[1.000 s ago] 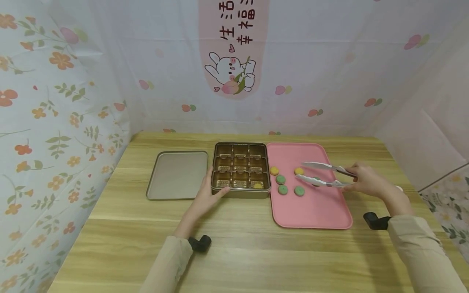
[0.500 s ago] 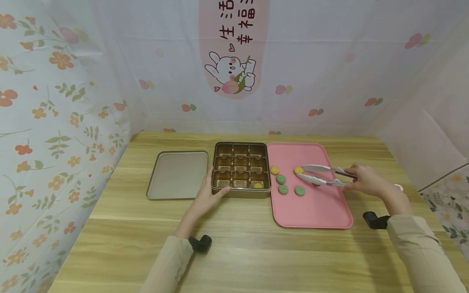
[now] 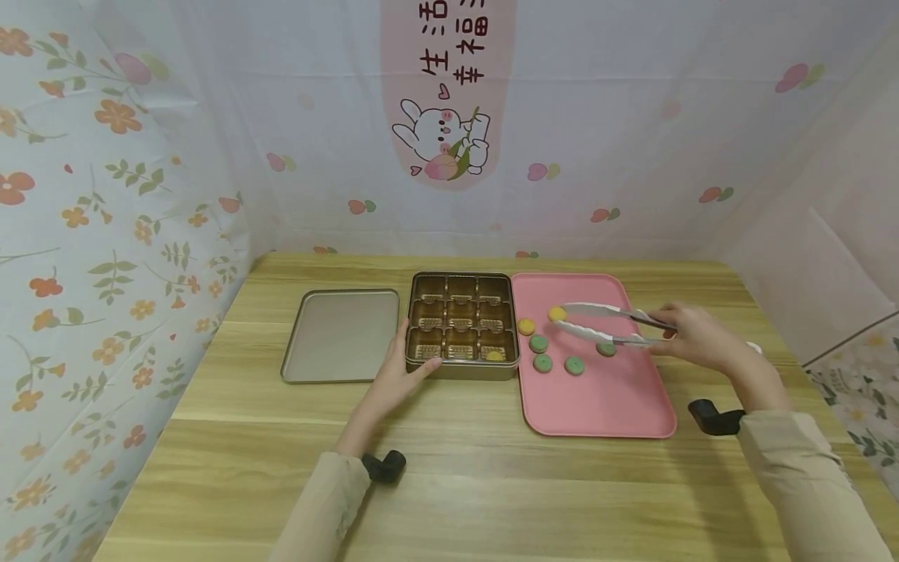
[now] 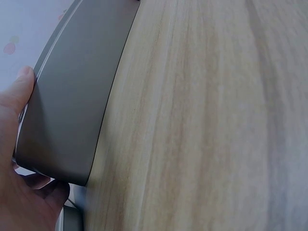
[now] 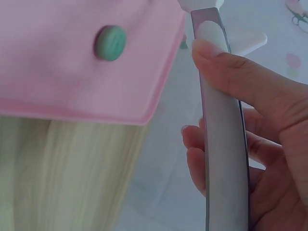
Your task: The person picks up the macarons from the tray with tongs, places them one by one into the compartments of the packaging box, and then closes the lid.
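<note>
My right hand [image 3: 695, 337] grips tongs [image 3: 597, 310] over a pink tray [image 3: 597, 406]; the thumb presses on the handle in the right wrist view. Between the tong tips is a yellow macaron [image 3: 557, 314], lifted slightly off the tray. Another yellow macaron [image 3: 527, 327] and several green macarons [image 3: 574, 365] lie on the tray. Left of it stands a metal box [image 3: 463, 373] with a brown insert divided into compartments; a yellow macaron [image 3: 495, 356] sits in the front right one. My left hand [image 3: 395, 378] holds the box's front left corner, thumb at the front rim, fingers along the side.
A flat metal lid [image 3: 340, 336] lies left of the box on the wooden table [image 3: 449, 484]. Floral cloth [image 3: 337, 156] hangs behind and at both sides. The tray's left edge is right against the box.
The tongs have closed on the yellow macaron and moved it up and left from its spot. My right hand shifted slightly left with them. My left hand and the box have stayed put.
</note>
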